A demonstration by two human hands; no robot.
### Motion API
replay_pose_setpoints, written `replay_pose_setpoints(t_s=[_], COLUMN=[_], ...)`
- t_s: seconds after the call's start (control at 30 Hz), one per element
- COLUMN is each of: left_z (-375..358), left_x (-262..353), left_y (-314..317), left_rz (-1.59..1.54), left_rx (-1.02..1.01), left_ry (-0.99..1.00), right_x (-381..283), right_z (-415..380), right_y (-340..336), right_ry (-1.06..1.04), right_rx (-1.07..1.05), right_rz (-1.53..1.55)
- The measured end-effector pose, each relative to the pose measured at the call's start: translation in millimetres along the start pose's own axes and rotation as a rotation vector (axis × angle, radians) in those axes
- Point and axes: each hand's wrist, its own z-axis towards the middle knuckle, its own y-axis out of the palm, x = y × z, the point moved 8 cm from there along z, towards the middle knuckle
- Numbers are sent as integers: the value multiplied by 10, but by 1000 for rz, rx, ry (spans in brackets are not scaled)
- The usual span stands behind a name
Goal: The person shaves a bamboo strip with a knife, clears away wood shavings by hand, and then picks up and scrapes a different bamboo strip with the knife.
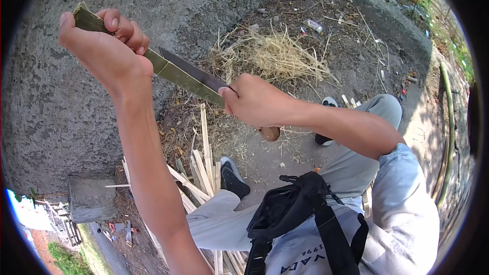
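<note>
My left hand [104, 46] is raised at the upper left, its fingers curled around a flat green bamboo strip [186, 82]. The strip slants down to the right, towards my other hand. My right hand [254, 99] is closed on a knife whose dark blade [191, 69] lies along the strip's upper edge. Below the right fist, the round end of the knife's wooden handle [270, 133] sticks out. The exact contact between blade and bamboo is hard to make out.
Pale shavings [275, 56] lie heaped on the dirt ahead. Split bamboo strips [204, 165] are piled by my legs. A black bag [290, 206] hangs at my front. A rough concrete wall [66, 102] rises at left; a long green pole [448, 122] lies far right.
</note>
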Motion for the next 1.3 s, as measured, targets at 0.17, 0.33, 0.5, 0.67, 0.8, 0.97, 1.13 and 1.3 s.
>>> replay_pose_setpoints(t_s=[0.17,0.33,0.5,0.67,0.8,0.97,1.13,1.3], left_z=[-61,-72,-107,-110,-10,-24,74,66], left_x=[-82,-32,21,33,-4,-59,-26,-37], left_y=[16,-198,-237,-404,-671,-641,-799,-728], left_rz=[23,37,94,105,70,72,8,134], left_rx=[22,75,75,162,188,189,58,148], left_ry=[-22,-3,44,88,82,82,55,142], right_x=[-531,342,-75,430,912,454,1281,927], right_z=[-92,-123,-213,-260,-395,-198,-239,-209], right_y=[-171,402,211,686,910,769,1132,882], right_ry=[140,110,231,71,378,71,173,168], right_rx=[-24,-43,-124,-17,-153,3,-63,-124], right_rz=[129,-23,159,91,130,95,4,38])
